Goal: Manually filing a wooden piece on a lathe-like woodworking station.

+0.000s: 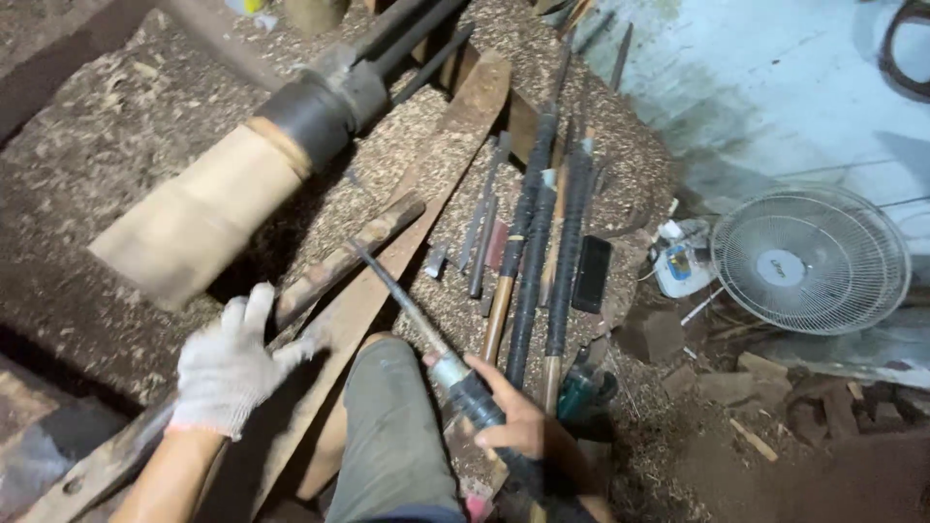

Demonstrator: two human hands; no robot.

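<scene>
While the white-gloved left hand (231, 368) rests spread-fingered on a long wooden plank (387, 281), the bare right hand (518, 421) clenches a black-taped steel turning chisel (417, 320).

A white fan (810, 260) lies on the sawdust-strewn floor (97, 155).

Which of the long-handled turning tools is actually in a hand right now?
The black-wrapped tool with a metal ferrule, gripped by the bare right hand, blade angled toward the wooden workpiece. The other tools lie untouched in the shavings.
</scene>
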